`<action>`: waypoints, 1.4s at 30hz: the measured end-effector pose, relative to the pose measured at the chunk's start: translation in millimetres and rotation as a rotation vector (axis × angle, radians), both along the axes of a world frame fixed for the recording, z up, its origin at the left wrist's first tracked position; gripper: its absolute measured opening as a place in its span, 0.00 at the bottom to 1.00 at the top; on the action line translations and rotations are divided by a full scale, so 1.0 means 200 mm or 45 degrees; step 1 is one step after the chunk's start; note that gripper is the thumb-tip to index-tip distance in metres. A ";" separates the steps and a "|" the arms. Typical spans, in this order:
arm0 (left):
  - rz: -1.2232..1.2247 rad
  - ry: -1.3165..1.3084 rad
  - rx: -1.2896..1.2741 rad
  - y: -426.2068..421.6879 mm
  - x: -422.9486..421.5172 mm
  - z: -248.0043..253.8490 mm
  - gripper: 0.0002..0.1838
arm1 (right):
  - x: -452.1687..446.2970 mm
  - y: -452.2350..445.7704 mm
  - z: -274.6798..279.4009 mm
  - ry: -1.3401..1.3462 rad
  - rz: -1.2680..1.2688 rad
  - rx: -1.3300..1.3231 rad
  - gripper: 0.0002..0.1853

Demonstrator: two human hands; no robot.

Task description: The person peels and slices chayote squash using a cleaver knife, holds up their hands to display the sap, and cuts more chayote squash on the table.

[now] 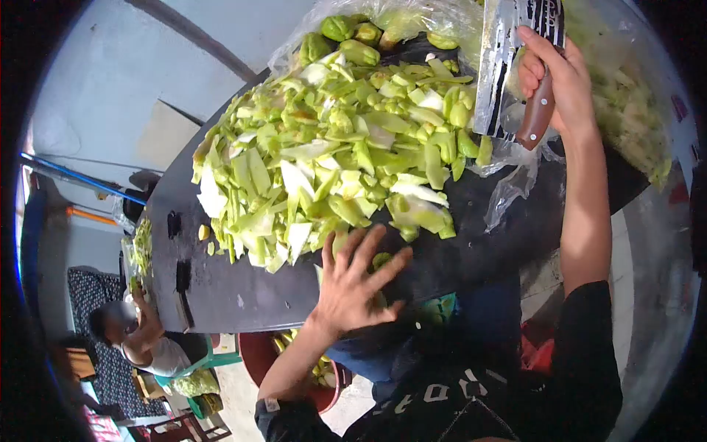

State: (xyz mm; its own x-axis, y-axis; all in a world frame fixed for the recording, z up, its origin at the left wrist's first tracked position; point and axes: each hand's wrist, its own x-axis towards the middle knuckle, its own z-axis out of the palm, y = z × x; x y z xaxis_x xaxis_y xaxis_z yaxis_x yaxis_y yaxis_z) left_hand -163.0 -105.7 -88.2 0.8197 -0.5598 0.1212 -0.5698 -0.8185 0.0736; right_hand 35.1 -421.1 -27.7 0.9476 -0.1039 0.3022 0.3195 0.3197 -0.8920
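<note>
My right hand (556, 81) is wrapped round the brown handle of a cleaver (501, 81), whose broad blade has dark marks on it. It is held over the right side of the table, beside a plastic bag. My left hand (357, 283) is open with its fingers spread, at the near edge of a large heap of sliced green chayote (317, 162). Bits of green show between and under its fingers; whether it presses on them I cannot tell. Several whole chayotes (339, 28) lie at the far side of the heap.
The dark table (250, 295) has a curved edge close to my body. A clear plastic bag (626, 96) of pale green pieces stands at the right. Below the table is a red tub (258, 361) with yellowish pieces. Another person (147, 339) sits at the left.
</note>
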 end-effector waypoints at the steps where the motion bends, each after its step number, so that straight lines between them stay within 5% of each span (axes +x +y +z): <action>1: 0.103 -0.043 -0.080 0.03 0.02 -0.04 0.38 | 0.00 0.01 0.00 -0.005 0.011 -0.003 0.11; 7: 0.290 -0.448 0.282 0.18 0.19 -0.01 0.39 | 0.01 0.03 -0.02 -0.061 0.127 -0.002 0.14; 11: 0.333 -0.342 0.041 0.12 0.16 0.00 0.43 | 0.00 0.04 -0.02 -0.025 0.080 -0.011 0.13; 15: 0.156 -0.266 0.093 -0.03 0.19 -0.04 0.44 | -0.02 0.05 -0.02 -0.031 0.103 -0.049 0.12; 19: 0.377 -0.500 0.194 0.03 0.49 -0.02 0.48 | -0.05 0.07 -0.01 -0.035 0.122 -0.069 0.12; 24: 0.311 -0.334 -0.010 -0.15 0.46 0.16 0.44 | -0.05 0.04 0.02 -0.055 0.078 -0.030 0.11; 29: -0.193 -0.247 -0.004 -0.49 0.42 -0.01 0.32 | -0.05 0.02 0.02 -0.055 0.063 0.041 0.10; 35: 0.085 -0.447 0.002 -0.29 0.70 -0.12 0.23 | -0.01 -0.01 0.01 -0.014 0.006 0.061 0.10; 42: -0.092 -0.431 0.186 -0.24 0.72 0.14 0.22 | 0.00 -0.04 0.01 0.033 -0.003 0.097 0.13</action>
